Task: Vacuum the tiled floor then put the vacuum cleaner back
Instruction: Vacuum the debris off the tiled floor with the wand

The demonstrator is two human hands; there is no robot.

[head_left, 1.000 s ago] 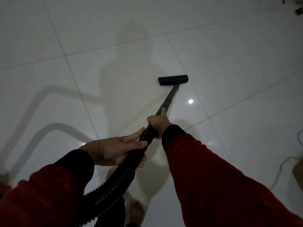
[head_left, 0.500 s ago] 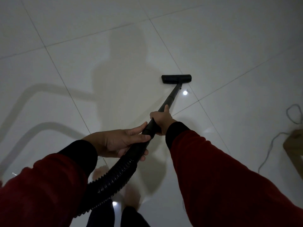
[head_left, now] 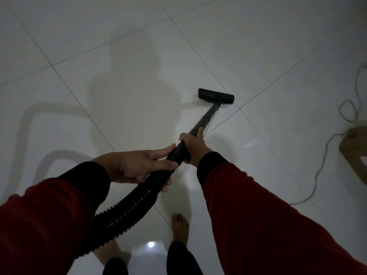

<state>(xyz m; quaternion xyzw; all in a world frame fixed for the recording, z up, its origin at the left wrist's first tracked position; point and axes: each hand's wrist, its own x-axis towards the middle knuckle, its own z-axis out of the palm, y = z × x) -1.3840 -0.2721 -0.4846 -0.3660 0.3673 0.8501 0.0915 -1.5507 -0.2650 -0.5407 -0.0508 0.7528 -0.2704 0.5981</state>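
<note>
A black vacuum wand [head_left: 206, 118] slants from my hands down to its floor nozzle [head_left: 216, 95], which lies flat on the white tiled floor [head_left: 139, 56] beside a grout crossing. My right hand [head_left: 192, 144] grips the wand's lower handle section, thumb pointing along the tube. My left hand [head_left: 139, 167] holds the cuff where the ribbed black hose [head_left: 127, 207] joins the wand, fingers curled under it. The hose runs back under my left sleeve. The vacuum's body is out of view.
A white cord [head_left: 321, 157] loops across the tiles at the right, next to a pale wooden furniture leg [head_left: 353, 143]. My bare feet [head_left: 179, 227] stand at the bottom centre. The hose casts a curved shadow at the left.
The view has swung to the right, bringing the cord and wooden leg further into view. The nozzle now sits by the grout crossing. Both hands keep their grip.
</note>
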